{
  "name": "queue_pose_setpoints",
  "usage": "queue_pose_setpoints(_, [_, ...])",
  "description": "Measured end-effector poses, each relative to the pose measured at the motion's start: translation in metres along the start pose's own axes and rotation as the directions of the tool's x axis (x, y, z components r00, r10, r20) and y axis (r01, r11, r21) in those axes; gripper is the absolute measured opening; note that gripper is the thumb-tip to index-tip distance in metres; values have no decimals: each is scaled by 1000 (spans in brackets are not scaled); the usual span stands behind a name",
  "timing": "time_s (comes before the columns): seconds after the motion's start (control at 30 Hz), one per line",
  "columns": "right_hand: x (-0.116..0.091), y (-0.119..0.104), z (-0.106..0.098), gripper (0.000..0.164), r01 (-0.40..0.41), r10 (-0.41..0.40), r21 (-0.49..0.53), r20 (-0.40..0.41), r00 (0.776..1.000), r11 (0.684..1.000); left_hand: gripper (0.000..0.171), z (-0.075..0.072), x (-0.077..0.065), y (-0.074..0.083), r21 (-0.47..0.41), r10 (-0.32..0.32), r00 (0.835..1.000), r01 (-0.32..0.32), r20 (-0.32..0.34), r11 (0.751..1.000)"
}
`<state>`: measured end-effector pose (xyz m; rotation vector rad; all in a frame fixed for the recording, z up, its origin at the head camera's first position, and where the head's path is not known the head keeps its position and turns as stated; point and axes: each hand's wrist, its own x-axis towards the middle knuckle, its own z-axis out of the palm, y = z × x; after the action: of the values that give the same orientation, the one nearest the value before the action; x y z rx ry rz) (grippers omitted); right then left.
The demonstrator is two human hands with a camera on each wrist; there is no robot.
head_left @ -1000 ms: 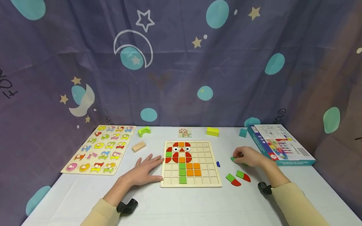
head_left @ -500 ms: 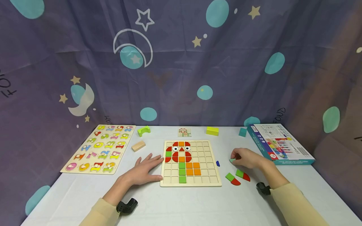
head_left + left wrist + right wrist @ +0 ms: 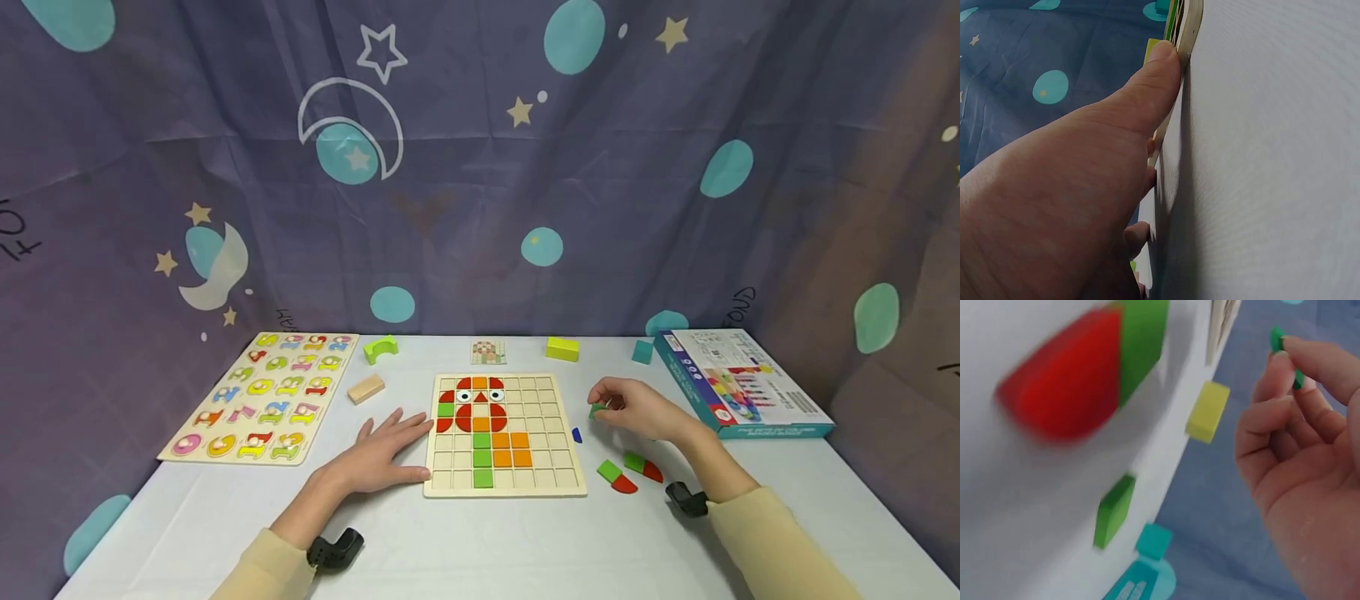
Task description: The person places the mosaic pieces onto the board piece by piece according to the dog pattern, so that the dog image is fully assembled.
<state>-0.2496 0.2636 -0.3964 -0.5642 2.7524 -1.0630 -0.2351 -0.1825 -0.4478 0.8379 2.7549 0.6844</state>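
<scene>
A wooden grid board bears flat red, orange and green tiles and two eye tiles, mostly on its left half. My left hand lies with fingers spread at the board's left edge; the thumb touches that edge in the left wrist view. Right of the board, my right hand pinches a small green tile between thumb and fingers, above the table. Nearest to it are a blue tile and green tiles lying against red quarter-round tiles. Another green tile lies on the table, mostly hidden by the hand in the head view.
A number puzzle board lies at left. Along the back stand a green arch block, a wooden block, a picture card, a yellow block and a teal block. A game box lies at right.
My right hand has lifted the green tile off the table and moved it left, closer to the board. My left hand stays in place at the board's edge.
</scene>
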Motion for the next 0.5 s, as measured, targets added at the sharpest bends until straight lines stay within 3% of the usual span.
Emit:
queue_pose_setpoints(0.13, [5, -8, 10, 14, 50, -50, 14, 11, 999, 999, 83, 1, 1, 0, -1, 2, 1000, -2, 2, 1000])
queue_pose_setpoints(0.5, [16, -35, 40, 14, 68, -73, 46, 115, 991, 997, 82, -1, 0, 1, 0, 6, 1000, -6, 1, 1000])
